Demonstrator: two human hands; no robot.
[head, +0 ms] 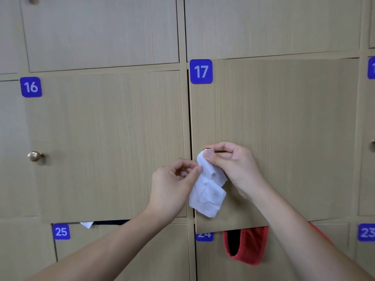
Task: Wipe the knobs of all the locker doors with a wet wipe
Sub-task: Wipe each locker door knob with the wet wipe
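Note:
A crumpled white wet wipe (pixel 209 189) hangs in front of locker door 17 (pixel 284 122). My right hand (pixel 233 165) pinches its top end against the brass knob of door 17 (pixel 206 148), which is almost hidden behind the fingers and the wipe. My left hand (pixel 172 183) pinches the wipe's left edge between thumb and forefinger, just left of the door's edge. The brass knob of door 16 (pixel 35 156) stands bare at the left. Another knob (pixel 373 145) shows at the far right edge.
Beige wooden lockers fill the view, with blue number tags 16 (pixel 31 87), 17 (pixel 201 71), 25 (pixel 61 231), 23 (pixel 366 232). A red cloth item (pixel 251 248) hangs out below door 17. A knob (pixel 33 0) shows at the top left.

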